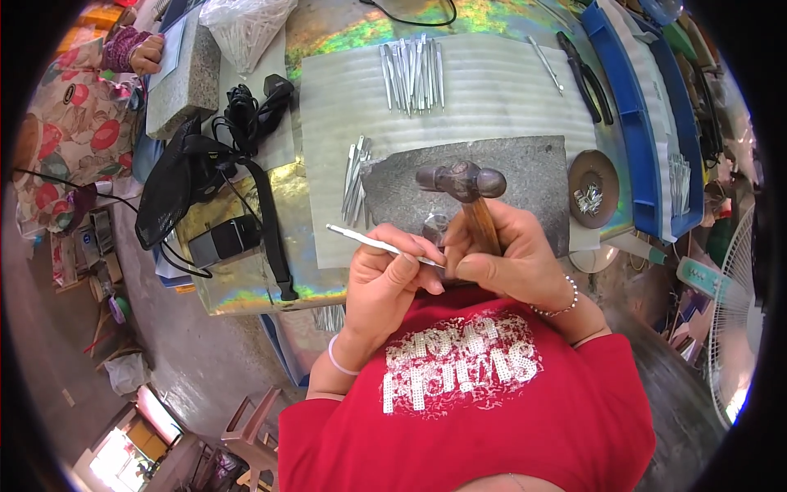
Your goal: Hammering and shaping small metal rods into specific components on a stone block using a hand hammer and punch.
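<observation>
My left hand (384,289) is closed around a slim silver metal rod (361,238), pinching it near its lower right end. In my right hand (518,256) is a ball-peen hammer (466,182), its wooden handle gripped in the palm and its head upward. My right thumb and fingertips meet close to the rod's end by my left fingers; whether they also touch it is hard to see. Under and beyond the hands lies a dark grey slab (525,180), with a small round clear or shiny piece on it, partly hidden. Similar rods (355,184) lie bundled left of the slab.
More rods (414,75) lie beyond the slab, with black-handled pliers (587,82) and a brown dish (605,211) of small metal bits rightward. A blue tray (627,107) borders the right side. Black bag and cables (184,176) sit left; another person's hand (147,54) rests at far left.
</observation>
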